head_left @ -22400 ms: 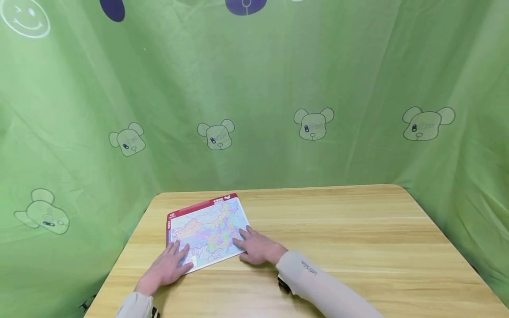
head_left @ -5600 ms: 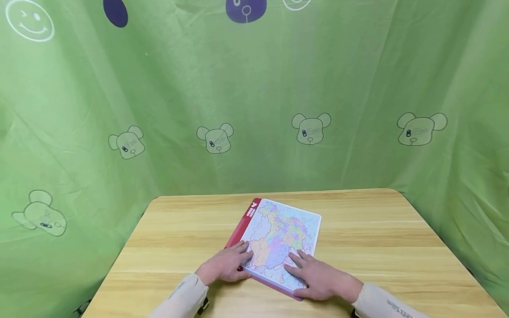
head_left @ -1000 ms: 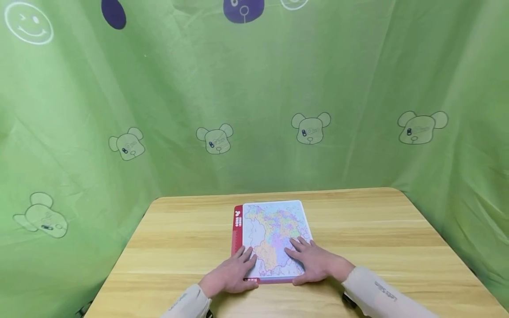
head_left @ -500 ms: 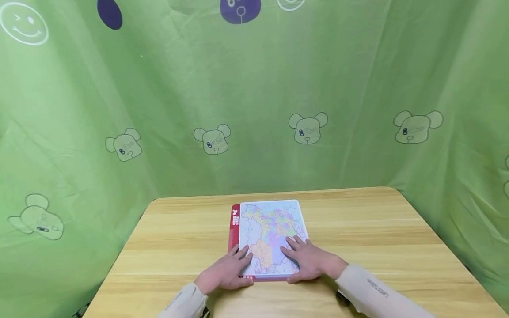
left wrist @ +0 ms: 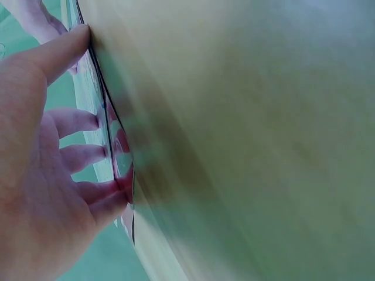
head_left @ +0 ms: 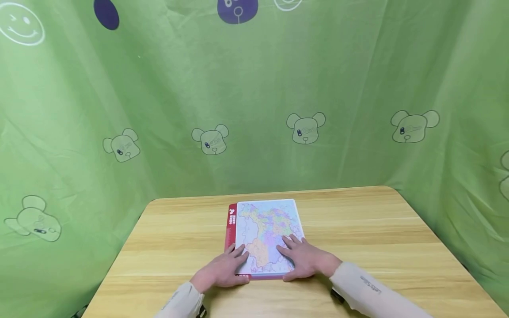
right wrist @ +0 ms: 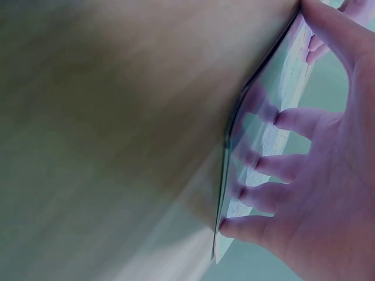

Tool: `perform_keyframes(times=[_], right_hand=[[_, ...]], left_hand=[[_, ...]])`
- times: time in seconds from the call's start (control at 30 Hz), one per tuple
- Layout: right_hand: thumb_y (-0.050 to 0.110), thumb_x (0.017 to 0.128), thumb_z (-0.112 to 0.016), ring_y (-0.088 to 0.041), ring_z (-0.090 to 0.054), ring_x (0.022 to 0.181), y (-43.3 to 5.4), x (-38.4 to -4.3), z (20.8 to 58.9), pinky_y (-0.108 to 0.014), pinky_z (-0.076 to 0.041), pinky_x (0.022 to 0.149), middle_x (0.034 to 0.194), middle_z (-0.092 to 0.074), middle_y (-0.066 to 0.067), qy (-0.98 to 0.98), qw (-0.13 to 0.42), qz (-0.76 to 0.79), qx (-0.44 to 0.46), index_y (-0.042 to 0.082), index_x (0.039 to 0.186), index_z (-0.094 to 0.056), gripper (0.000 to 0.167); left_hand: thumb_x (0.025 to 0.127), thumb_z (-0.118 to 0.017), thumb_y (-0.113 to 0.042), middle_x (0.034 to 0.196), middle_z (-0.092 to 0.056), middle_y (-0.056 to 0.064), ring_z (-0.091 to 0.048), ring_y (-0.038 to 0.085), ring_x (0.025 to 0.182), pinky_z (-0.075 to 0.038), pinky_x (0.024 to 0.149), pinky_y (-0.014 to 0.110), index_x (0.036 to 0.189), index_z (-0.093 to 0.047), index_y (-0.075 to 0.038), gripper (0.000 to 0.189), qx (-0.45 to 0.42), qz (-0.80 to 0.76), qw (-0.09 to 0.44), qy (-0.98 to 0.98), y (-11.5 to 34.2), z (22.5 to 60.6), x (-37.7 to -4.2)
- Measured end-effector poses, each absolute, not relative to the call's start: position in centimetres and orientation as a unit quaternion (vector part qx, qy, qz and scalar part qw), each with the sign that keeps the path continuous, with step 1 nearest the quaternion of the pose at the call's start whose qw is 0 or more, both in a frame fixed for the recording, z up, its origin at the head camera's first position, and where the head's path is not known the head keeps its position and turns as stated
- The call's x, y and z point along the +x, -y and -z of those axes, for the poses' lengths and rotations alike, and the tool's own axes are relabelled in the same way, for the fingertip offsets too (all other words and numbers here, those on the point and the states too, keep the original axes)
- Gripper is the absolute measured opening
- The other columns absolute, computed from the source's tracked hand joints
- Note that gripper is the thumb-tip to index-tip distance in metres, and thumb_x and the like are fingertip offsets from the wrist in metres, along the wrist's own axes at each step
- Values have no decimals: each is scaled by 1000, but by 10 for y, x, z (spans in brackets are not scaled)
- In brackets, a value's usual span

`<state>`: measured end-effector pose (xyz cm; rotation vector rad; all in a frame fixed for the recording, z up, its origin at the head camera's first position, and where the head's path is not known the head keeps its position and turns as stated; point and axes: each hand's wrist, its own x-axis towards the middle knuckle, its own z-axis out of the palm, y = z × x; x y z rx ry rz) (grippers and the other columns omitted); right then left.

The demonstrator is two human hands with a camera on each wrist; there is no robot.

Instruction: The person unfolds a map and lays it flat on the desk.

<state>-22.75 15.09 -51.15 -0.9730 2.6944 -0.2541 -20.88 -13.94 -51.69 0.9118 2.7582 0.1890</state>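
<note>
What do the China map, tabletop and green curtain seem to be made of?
China map: probably plastic or laminated card, glossy; it mirrors the right fingertips. Tabletop: wood or wood-look laminate, smooth, with pale grain. Green curtain: fabric, faintly satiny, hanging in folds; fibre unclear.

Site: a cloth-screened table booth; whether it stands within a home, office or lab cannot be told. Evidence, head view: green cloth (head_left: 258, 79) hangs across the back and along the left and right sides, with soft vertical folds and creases. Its print is playful: a row of outlined bear heads (head_left: 214, 142), a winking smiley face (head_left: 21, 24) at upper left and a purple bear head (head_left: 237, 9) at the top. Within the screen, a table (head_left: 358, 229) with a pale wood-grain top and rounded far corners reaches close to the back cloth.
</note>
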Motion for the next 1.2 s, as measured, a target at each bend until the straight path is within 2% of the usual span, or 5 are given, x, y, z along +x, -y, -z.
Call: perform_keyframes(times=[0.9,1.2], right_hand=[[66,78,-60,-42,-14,139,-130,-242,510,-62,-15,108,154,-20,-20,-936,145,79,-313,12,147,-34,91],[67,78,-59,-42,-15,139,-123,-244,508,-62,-18,108,153,-20,-20,-936,138,68,-316,12,147,-34,92]], left_hand=[[84,-62,-55,154,-25,12,-17,40,139,-23,110,49,144,-40,-9,79,298,-103,118,-942,156,518,-226],[83,-62,-56,154,-23,12,-16,39,140,-21,111,51,145,-38,-9,82,292,-110,120,-942,162,518,-231]])
